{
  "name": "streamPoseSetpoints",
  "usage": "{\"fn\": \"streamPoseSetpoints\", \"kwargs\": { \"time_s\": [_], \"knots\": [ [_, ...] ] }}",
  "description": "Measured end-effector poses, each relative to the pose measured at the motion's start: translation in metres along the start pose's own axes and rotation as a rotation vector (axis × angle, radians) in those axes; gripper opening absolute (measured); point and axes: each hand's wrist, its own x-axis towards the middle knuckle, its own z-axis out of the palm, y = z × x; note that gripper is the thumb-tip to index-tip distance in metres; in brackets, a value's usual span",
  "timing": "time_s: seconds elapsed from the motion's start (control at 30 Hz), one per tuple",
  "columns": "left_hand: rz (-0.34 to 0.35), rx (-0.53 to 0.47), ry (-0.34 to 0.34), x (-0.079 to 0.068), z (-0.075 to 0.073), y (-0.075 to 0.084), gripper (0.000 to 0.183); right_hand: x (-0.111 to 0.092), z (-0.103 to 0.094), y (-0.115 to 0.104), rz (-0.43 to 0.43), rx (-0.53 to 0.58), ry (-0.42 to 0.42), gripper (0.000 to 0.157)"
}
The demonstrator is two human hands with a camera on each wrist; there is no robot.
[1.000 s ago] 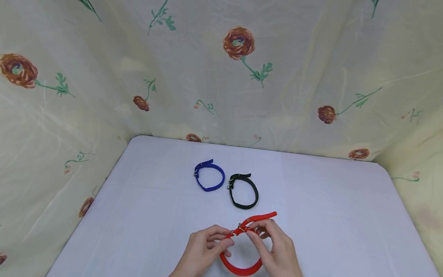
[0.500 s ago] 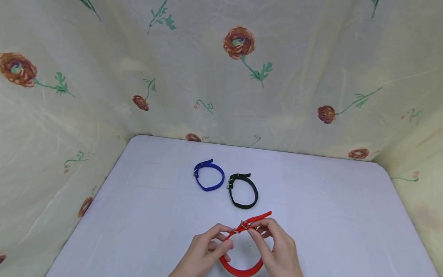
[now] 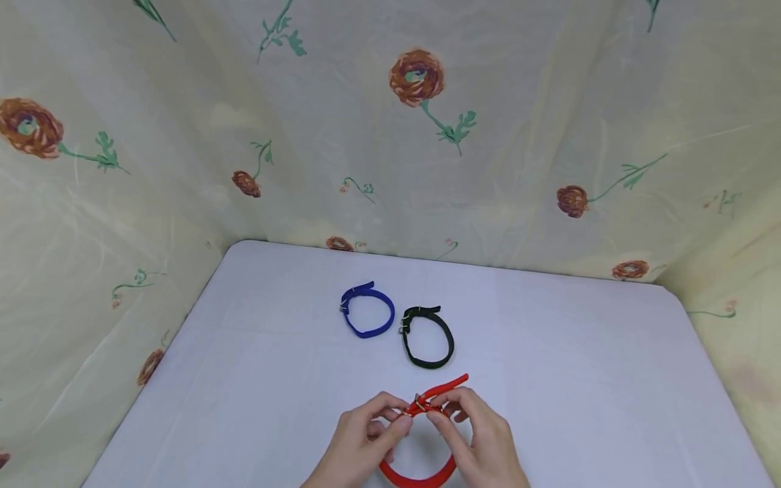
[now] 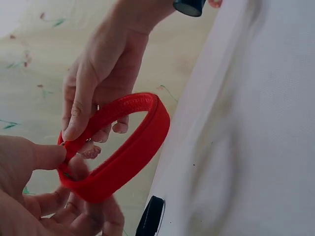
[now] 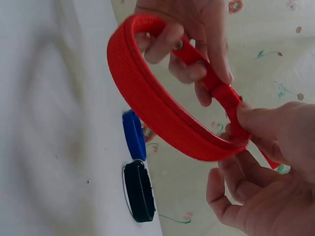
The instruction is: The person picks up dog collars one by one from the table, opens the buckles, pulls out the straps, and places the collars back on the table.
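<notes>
Both hands hold a red buckled collar [image 3: 421,480] up off the white table, its strap forming a loop. With thumb and fingers my left hand [image 3: 364,437] pinches the band just left of the metal buckle [image 3: 419,402]. The right hand [image 3: 478,434] pinches the strap on the buckle's other side. Past the right fingers, the loose strap end [image 3: 448,386] points up and right. In the right wrist view, metal eyelets [image 5: 201,63] show along the inner strap, and the band [image 5: 157,110] hangs as a tilted ring between the hands.
Farther back on the white table [image 3: 274,379] lie a blue collar [image 3: 390,313] and a black collar [image 3: 451,342], both buckled into loops. A flower-printed curtain [image 3: 342,102] encloses the table's back and sides.
Both hands and the red collar have shifted slightly left. The strap end beyond the right fingers has moved left, and the right hand is nearer the left one.
</notes>
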Motion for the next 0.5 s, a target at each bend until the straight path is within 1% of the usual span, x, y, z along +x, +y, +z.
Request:
{"fn": "streamPoseSetpoints", "kwargs": {
  "time_s": [0.07, 0.1, 0.13, 0.2, 0.27, 0.3, 0.37, 0.5],
  "knots": [
    [-0.035, 0.002, 0.037, -0.0007, 0.0005, 0.0010, 0.027, -0.0001, -0.0012, 0.0010, -0.028, 0.007, -0.002, 0.032],
    [-0.052, 0.003, 0.054, -0.0011, 0.0007, 0.0015, 0.029, -0.0001, -0.0020, 0.0011, -0.024, 0.016, -0.008, 0.032],
    [-0.067, 0.007, 0.069, -0.0015, 0.0009, 0.0021, 0.031, -0.0001, -0.0029, 0.0007, -0.012, 0.026, -0.016, 0.032],
    [-0.093, -0.003, 0.086, -0.0022, 0.0012, 0.0034, 0.034, 0.0003, -0.0046, -0.0006, 0.050, 0.048, -0.038, 0.033],
    [-0.099, -0.023, 0.084, -0.0024, 0.0015, 0.0042, 0.035, 0.0009, -0.0056, -0.0017, 0.090, 0.048, -0.049, 0.033],
    [-0.101, -0.031, 0.080, -0.0023, 0.0021, 0.0038, 0.035, 0.0010, -0.0055, -0.0021, 0.095, 0.041, -0.049, 0.033],
    [-0.091, -0.063, 0.065, -0.0020, 0.0033, 0.0025, 0.033, 0.0013, -0.0050, -0.0022, 0.084, 0.022, -0.041, 0.033],
    [-0.070, -0.124, 0.035, -0.0021, 0.0051, 0.0005, 0.027, 0.0012, -0.0033, -0.0007, 0.016, -0.011, -0.004, 0.032]
  ]
}}
